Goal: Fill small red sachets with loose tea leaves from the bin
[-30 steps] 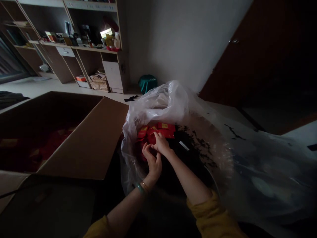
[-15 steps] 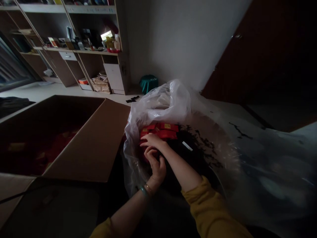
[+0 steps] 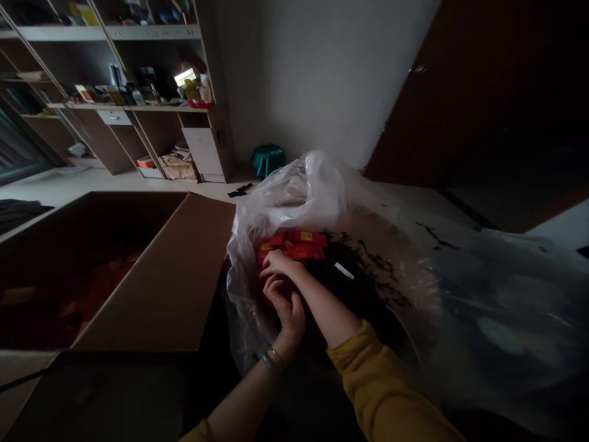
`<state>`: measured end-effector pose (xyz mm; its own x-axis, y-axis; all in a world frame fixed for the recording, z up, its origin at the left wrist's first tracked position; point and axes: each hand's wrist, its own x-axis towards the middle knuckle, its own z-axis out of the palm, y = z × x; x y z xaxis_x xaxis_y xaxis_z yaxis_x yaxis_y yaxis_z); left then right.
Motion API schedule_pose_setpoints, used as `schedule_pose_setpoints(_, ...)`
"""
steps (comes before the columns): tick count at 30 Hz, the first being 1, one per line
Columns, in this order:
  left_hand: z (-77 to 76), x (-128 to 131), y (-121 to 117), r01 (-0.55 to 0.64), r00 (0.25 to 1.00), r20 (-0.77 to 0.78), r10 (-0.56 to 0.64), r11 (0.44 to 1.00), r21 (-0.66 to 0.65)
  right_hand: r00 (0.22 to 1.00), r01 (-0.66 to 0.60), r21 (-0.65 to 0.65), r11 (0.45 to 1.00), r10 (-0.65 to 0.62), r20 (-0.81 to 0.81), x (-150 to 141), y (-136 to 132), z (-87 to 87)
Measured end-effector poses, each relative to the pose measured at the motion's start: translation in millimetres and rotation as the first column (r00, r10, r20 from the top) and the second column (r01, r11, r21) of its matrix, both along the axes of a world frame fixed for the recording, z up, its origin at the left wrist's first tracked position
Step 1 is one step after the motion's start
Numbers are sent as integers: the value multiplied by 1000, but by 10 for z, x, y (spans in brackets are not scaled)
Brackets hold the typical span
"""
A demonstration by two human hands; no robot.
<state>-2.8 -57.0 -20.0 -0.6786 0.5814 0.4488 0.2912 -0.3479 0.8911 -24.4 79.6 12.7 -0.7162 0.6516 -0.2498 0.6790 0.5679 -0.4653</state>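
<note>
Small red packets (image 3: 306, 245) with yellow labels lie against the left inner side of a clear plastic bag (image 3: 317, 184). Dark, loose, leaf-like bits (image 3: 363, 279) fill the rest of the bag, and a white scoop-like or paper strip (image 3: 344, 271) lies on them. My right hand (image 3: 280, 264) reaches over the packets, fingers apart and bent down at their near edge. Just below it, my left hand (image 3: 289, 312) is turned sideways with curved, parted fingers beside the packets. A bracelet and a bangle circle the left wrist. Between the hands, contact with the packets is partly hidden.
An open cardboard box (image 3: 151, 276) with more red packets (image 3: 103, 285) inside stands at the left. Behind are a shelf unit (image 3: 202, 150) with mixed items, a green covered stool or bin (image 3: 268, 161) and a brown door (image 3: 442, 98). Plastic sheeting spreads right.
My view has shifted slightly, so the room sits lower and further left. Both hands stay by the packets; the right fingers bend down a little more.
</note>
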Motion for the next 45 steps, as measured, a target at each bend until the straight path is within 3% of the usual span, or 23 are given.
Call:
schedule_pose_setpoints(8,-35,-5,22,-15,1000,13,15,1000,-12,1000,-5,-8,1000,5,-12,-4,52,2)
schedule_pose_setpoints(15,-90,-18,44,-28,998,52,29,999,-20,996,79,204,976,-72,-43,11,-42,133)
schedule_pose_setpoints(20,-50,-31,33,-33,998,53,37,997,-64,976,175,351,920,-114,-187,582,-132,445)
schedule_pose_setpoints(23,-14,-34,4,-2,1000,12,3,999,-36,934,180,424,888,-20,-356,1111,-266,628)
schedule_pose_setpoints(26,-22,-30,-31,161,985,-47,-164,984,-74,928,93,401,911,68,-367,1497,-478,703)
schedule_pose_setpoints(28,-46,-23,-44,329,936,-64,-347,925,-190,936,67,379,923,74,-345,1613,-627,671)
schedule_pose_setpoints(30,-66,-16,-40,392,902,-73,-426,876,-280,927,135,384,913,20,-374,1640,-757,585)
schedule_pose_setpoints(34,-55,-4,1,320,927,-94,-363,897,-306,865,339,503,795,-53,-499,1595,-963,347)
schedule_pose_setpoints(40,-25,18,29,338,916,-120,-383,897,-284,842,420,653,630,-1,-540,1571,-1156,81)
schedule_pose_setpoints(45,-69,15,51,376,906,-96,-411,890,-258,805,491,648,582,-19,-592,1593,-1187,83)
